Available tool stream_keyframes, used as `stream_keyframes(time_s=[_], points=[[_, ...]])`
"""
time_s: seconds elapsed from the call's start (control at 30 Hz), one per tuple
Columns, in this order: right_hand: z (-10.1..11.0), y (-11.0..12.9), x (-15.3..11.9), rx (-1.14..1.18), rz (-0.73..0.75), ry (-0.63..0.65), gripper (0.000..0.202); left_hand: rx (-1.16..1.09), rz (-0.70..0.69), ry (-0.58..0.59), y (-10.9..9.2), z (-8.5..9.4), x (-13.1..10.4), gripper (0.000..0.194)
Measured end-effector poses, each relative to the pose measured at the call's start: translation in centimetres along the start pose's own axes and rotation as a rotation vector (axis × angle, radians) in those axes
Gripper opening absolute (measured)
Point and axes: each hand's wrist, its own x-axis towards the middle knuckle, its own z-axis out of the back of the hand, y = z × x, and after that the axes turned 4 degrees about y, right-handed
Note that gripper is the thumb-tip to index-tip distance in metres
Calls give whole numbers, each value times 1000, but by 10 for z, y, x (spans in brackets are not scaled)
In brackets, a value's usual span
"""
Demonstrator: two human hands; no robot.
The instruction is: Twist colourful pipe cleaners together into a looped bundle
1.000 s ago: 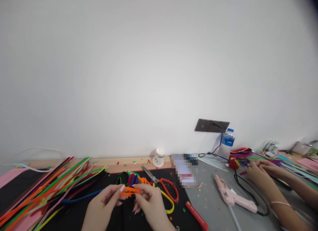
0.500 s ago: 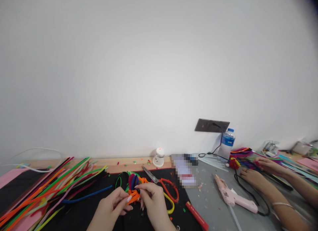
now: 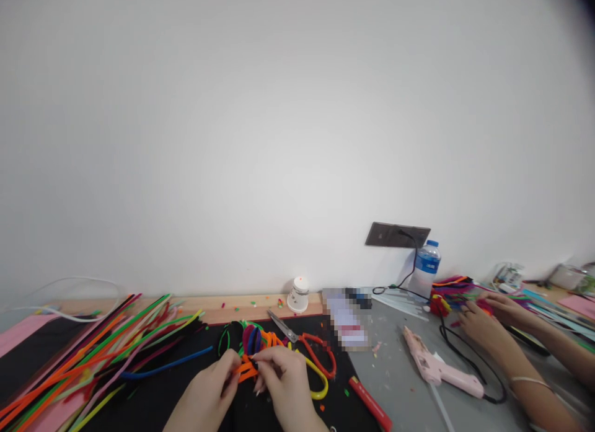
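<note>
Between my two hands is a bunch of orange pipe cleaners [image 3: 246,368]. My left hand [image 3: 214,382] pinches it from the left, and my right hand [image 3: 283,377] pinches its right side with thumb and forefinger. My fingertips partly hide where the strands meet. Just behind lie coiled pipe cleaners [image 3: 252,339] in purple, blue and green, close to the orange ones; whether they are joined I cannot tell. Scissors with orange handles [image 3: 318,352] rest open-ended beyond my right hand, near a yellow loop [image 3: 320,385].
Many loose pipe cleaners [image 3: 106,351] spread over the left side. A white paper cup [image 3: 298,294] stands upside down by the wall. To the right are a red tube [image 3: 370,404], a pink glue gun [image 3: 434,370], a water bottle [image 3: 425,268] and another person's hands [image 3: 481,326].
My left hand has turned so its fingers curl more out of sight, and my right fingers have shifted slightly on the orange strands. The other person's hands have moved a little.
</note>
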Motion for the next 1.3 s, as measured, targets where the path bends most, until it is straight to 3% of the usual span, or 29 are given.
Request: stream_keyframes(time_s=[0.27, 0.63, 0.77, 0.93, 1.1, 1.3], points=[[-1, 2, -2, 5, 46, 9, 22, 131, 2, -15, 6, 3, -1, 18], [-2, -2, 6, 246, -121, -48, 29, 49, 4, -48, -1, 3, -2, 19], [1, 3, 11, 419, -221, -87, 33, -78, -6, -92, -8, 4, -2, 14], [7, 12, 11, 690, -355, -133, 37, -435, -15, -120, -18, 6, -3, 18], [7, 15, 6, 892, -451, -35, 33, -670, 1, -125, -17, 4, -5, 31], [-4, 10, 3, 890, -426, 145, 31, -721, 139, -213, -9, 2, -4, 34]])
